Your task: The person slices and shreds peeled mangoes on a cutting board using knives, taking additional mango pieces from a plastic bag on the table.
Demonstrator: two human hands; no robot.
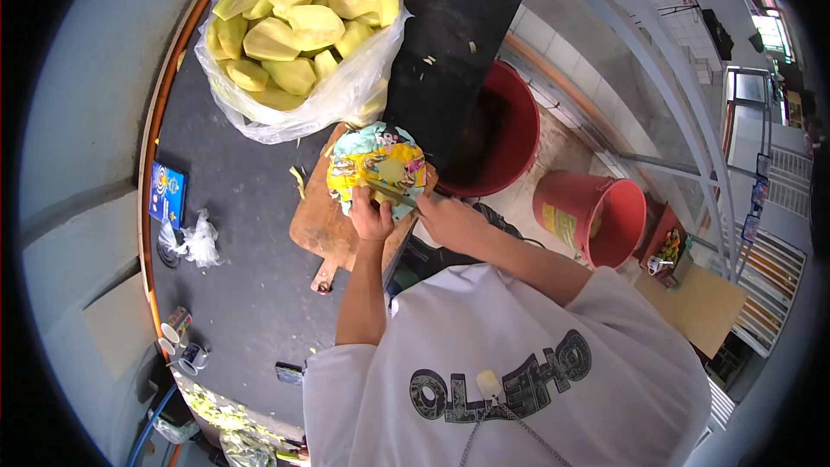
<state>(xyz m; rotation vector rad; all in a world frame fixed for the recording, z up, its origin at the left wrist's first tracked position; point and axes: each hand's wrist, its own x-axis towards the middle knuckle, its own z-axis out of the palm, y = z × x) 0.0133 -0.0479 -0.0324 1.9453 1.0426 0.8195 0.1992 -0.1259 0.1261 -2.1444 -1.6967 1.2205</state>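
Note:
On a wooden cutting board (307, 227) with a short handle lies a rounded, crumpled-looking thing with a yellow and teal cartoon print (350, 156); I cannot tell whether it is cloth or plastic. A pale green peeled piece (391, 171) shows at its middle. My right hand (451, 225) is closed round the handle of a knife (393, 195), whose blade points left across the printed thing. Close by the blade tip, my left hand (373, 218) has its fingers bent together at the printed thing's near edge; what they grip is partly hidden.
A clear plastic bag (251, 125) of peeled yellow-green pieces (294, 26) stands behind the board. Red buckets (519, 143) (618, 220) stand on the floor at right. The black table (251, 311) also bears a blue box (168, 195), crumpled plastic (202, 242), cups (192, 358) and a phone (289, 373).

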